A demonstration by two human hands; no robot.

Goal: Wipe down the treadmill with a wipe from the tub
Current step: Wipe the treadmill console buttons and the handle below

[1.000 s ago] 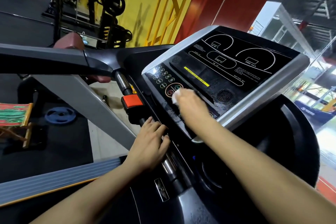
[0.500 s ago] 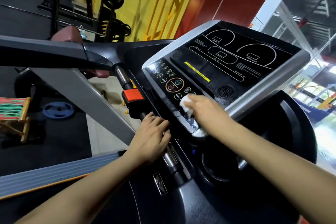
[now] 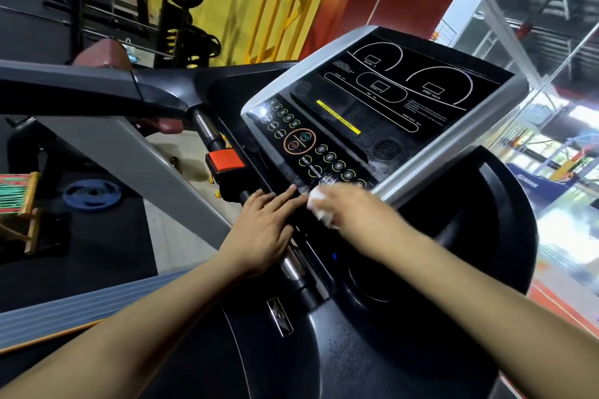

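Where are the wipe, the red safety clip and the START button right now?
wipe [image 3: 319, 204]: head view, on the white wad showing at the right hand's fingertips.
red safety clip [image 3: 225, 161]: head view, on its red top face.
START button [image 3: 305, 135]: head view, on the green-lettered upper half of the ringed pair.

Strong daylight entered from the glazed wall [image 3: 564, 172] at right and overexposed that area, while the gym floor at left remained dim. Glare streaked the console [image 3: 372, 126]. The right hand [image 3: 350, 204] was motion-blurred, and wide-angle distortion bent the frame edges.
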